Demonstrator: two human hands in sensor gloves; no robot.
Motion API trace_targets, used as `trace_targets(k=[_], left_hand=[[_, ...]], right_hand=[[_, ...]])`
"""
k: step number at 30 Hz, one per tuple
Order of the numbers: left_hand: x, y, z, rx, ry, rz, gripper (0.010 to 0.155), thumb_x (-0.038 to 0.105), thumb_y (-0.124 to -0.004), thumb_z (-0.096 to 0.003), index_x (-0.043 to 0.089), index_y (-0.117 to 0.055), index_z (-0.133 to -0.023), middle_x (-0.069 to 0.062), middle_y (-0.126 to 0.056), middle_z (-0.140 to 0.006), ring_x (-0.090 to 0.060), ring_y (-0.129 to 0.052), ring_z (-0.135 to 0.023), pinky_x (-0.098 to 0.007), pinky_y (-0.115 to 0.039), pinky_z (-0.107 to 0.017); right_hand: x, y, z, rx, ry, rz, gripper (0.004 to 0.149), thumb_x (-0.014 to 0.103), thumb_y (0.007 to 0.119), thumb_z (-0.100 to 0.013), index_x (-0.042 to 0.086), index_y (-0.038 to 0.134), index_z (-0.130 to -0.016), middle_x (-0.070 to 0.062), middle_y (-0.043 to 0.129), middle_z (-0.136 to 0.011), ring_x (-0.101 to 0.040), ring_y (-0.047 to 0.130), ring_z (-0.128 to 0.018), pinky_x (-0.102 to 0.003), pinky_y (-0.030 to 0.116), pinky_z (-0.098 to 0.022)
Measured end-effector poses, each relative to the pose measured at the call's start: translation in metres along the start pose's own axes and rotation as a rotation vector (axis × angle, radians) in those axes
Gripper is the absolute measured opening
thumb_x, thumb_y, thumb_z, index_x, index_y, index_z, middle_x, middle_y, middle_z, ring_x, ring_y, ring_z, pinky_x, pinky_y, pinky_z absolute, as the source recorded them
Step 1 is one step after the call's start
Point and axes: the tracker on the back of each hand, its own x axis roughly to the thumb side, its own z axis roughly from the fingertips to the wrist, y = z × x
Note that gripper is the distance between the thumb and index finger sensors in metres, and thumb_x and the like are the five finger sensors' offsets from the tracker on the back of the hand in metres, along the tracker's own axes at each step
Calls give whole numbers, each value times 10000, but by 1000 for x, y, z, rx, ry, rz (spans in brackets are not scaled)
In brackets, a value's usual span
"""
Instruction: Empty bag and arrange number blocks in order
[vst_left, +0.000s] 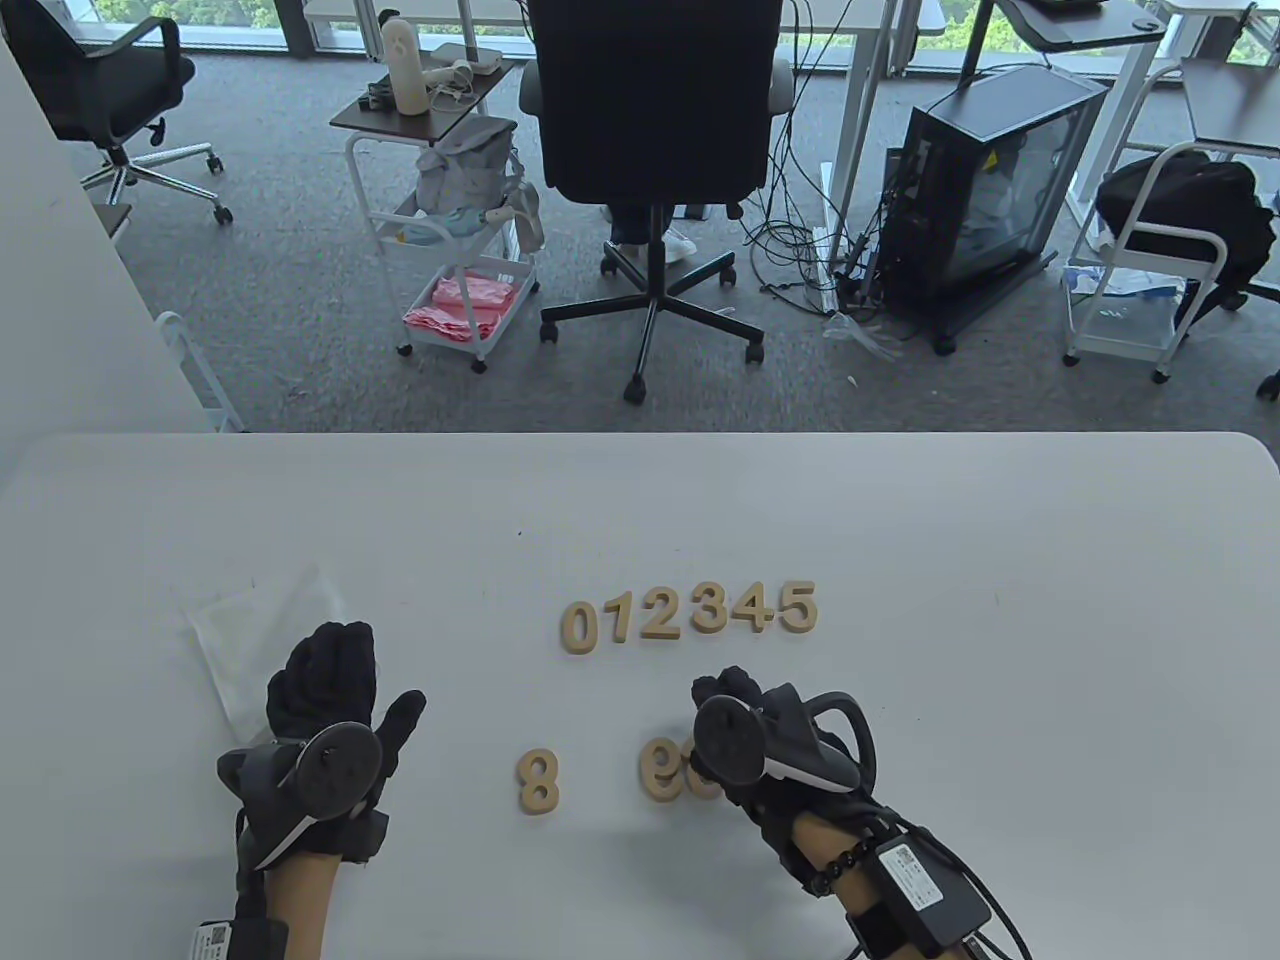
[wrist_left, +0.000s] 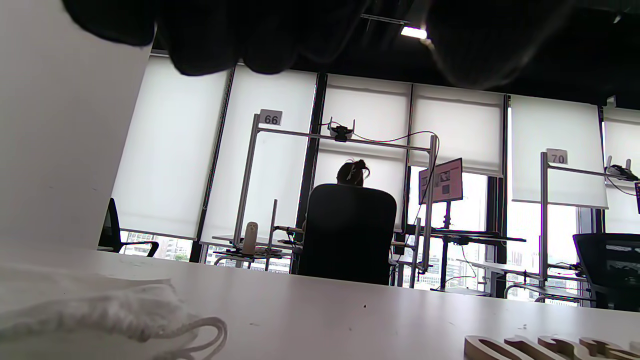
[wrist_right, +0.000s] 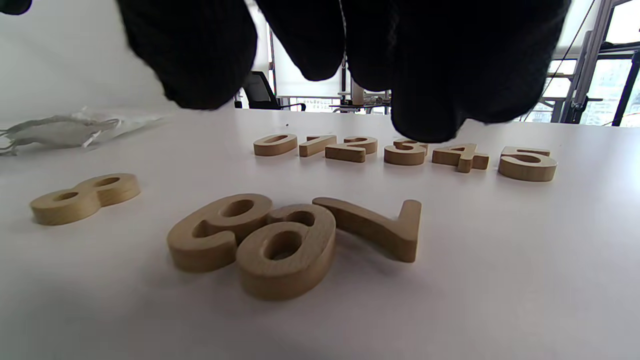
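Six wooden number blocks stand in a row reading 0 1 2 3 4 5 at mid-table; the row also shows in the right wrist view. A loose 8 lies nearer me. My right hand hovers empty over a small cluster: two round 6/9 blocks touching each other and a 7. In the table view only one of them shows. My left hand lies flat and empty, fingers spread, at the near edge of the empty translucent bag.
The bag's drawstring lies loose on the white table. Beyond the table's far edge are an office chair, a trolley and a computer case on the floor.
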Motion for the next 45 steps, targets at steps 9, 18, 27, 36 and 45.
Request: trace_targets(k=[9,18,27,36,45], left_hand=[[1,0,0,-4,-4,-3,829,533,-747,-490,25,-533,-1108,-312,-549,-1109,-600,-691,-979,-741,-587,-672],[1,1,0,-1,-6,-5,831,534,-747,-489,23,-531,-1109,-314,-545,-1110,-601,-689,-979,-743,-584,-671],[1,1,1,-7,-2,-2,830,533,-747,-490,23,-532,-1108,-312,-548,-1109,-599,-692,-979,-742,-585,-670],[1,1,1,-14,1,-2,830,534,-747,-489,26,-531,-1109,-313,-548,-1109,-599,-692,-979,-745,-584,-670],[1,0,0,-23,2,-4,831,533,-746,-490,21,-533,-1108,-313,-548,-1109,-598,-693,-979,-744,-583,-670]], right_hand=[[21,41,-5,76,-19,137,732,413,831,-485,95,569,-1089,-224,634,-1091,-449,956,-716,-559,854,-535],[29,51,-3,84,-20,241,715,391,836,-486,92,578,-1081,-217,665,-1074,-455,945,-728,-564,849,-539],[29,56,4,30,49,181,686,405,840,-477,53,659,-1038,-284,686,-1026,-488,930,-739,-574,848,-533],[30,59,3,-20,97,169,623,340,866,-463,81,691,-1002,-290,715,-991,-457,956,-685,-532,881,-493],[30,60,2,20,85,152,572,254,864,-489,108,690,-1014,-336,662,-1002,-512,922,-686,-547,872,-496]])
